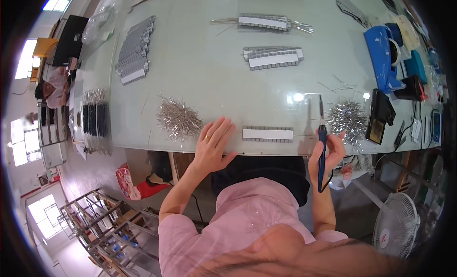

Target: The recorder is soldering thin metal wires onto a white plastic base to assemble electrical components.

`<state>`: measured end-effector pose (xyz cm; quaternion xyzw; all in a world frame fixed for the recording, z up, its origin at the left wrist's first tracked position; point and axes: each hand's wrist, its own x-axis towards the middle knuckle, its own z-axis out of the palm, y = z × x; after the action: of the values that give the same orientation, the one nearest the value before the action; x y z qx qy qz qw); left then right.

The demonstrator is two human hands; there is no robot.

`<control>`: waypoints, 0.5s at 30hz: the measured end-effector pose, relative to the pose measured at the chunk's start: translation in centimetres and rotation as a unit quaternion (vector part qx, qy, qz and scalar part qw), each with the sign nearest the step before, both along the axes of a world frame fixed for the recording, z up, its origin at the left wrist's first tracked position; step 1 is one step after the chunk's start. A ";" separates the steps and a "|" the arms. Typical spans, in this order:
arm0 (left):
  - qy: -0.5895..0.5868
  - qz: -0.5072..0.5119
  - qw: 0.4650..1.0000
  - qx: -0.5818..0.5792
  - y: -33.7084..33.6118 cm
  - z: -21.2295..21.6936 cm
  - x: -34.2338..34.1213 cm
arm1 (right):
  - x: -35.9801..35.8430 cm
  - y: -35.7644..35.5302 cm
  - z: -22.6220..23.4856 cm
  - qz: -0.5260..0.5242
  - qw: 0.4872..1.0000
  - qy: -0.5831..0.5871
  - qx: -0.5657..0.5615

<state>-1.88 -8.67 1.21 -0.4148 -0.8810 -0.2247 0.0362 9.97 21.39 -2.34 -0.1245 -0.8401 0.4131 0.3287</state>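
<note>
- My right hand (328,151) is clamped on a soldering iron (322,148) w/ a blue handle; fingers wrapped round the grip, tip pointing up and away from me over the table (200,67).
- My left hand (214,143) lies flat on the table's near edge, fingers spread apart, holding nothing.
- Between my two hands, near the front edge, lies a white-topped grey connector strip (267,133). It's just right of my left fingers and left of the iron; touching neither, far as I can see.
- Iron's tip sits above and right of the strip's right end, apart from it.
- Left of my left hand: a heap of silver pins (179,119), near but not touching.
- Right of my right hand: a second pin heap (346,117), just beside my fingertips.
- Farther back, mid-table: two more strips (273,58), well apart from my hands. Stack of grey strips (134,50) at far left.
- Right side is crowded: blue holder w/ solder spool (383,55), black stand (381,116).
- Open room: wide bare stretch of table between the near strip and the mid-table ones.
- Front edge runs right under my hands; the strip lies close to it.
</note>
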 end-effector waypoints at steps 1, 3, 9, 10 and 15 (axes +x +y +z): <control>-0.006 -0.002 1.000 -0.015 0.0 0.1 -0.2 | 0.3 -0.4 0.4 0.033 0.999 0.011 -0.035; -0.019 -0.022 0.999 -0.020 -0.2 0.2 -0.6 | 1.4 -1.2 0.5 0.059 0.996 -0.006 -0.065; -0.026 -0.039 0.999 -0.023 -0.6 -0.1 -0.5 | -0.2 -4.5 5.2 0.177 0.979 -0.063 -0.074; -0.028 -0.037 0.999 -0.023 -0.6 -0.1 -0.4 | -0.3 -4.9 5.5 0.200 0.976 -0.062 -0.067; -0.027 -0.027 0.999 -0.012 -0.8 -0.7 -0.3 | -1.5 -6.2 6.1 0.231 0.970 -0.068 -0.009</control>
<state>-2.14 -9.44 0.54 -0.4324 -0.8728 -0.2264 0.0019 8.51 15.21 3.77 0.0424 -0.8628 0.4759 0.1652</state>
